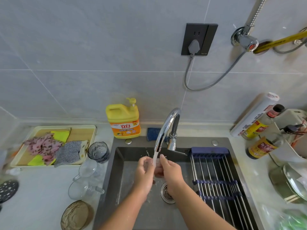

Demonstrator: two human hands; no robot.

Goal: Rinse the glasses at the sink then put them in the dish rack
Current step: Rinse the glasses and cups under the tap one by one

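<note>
Water runs from the chrome faucet [166, 127] into the dark sink [119, 163]. Under the stream a small clear glass [154, 165] is held between both hands: my left hand [143, 171] grips its left side and my right hand [169, 171] grips its right side. Most of that glass is hidden by my fingers and the water. On the counter left of the sink stand a dark tinted glass [98, 151], a clear glass [88, 168] and a clear handled glass [83, 189]. The roll-up dish rack [216, 178] spans the sink's right part and holds nothing.
A yellow detergent jug [123, 120] and a blue sponge [153, 133] sit behind the sink. A tray of cloths [53, 145] lies at the left. A brownish bowl [76, 214] is at the front left. Sauce bottles [260, 146] and a glass lid [294, 181] crowd the right counter.
</note>
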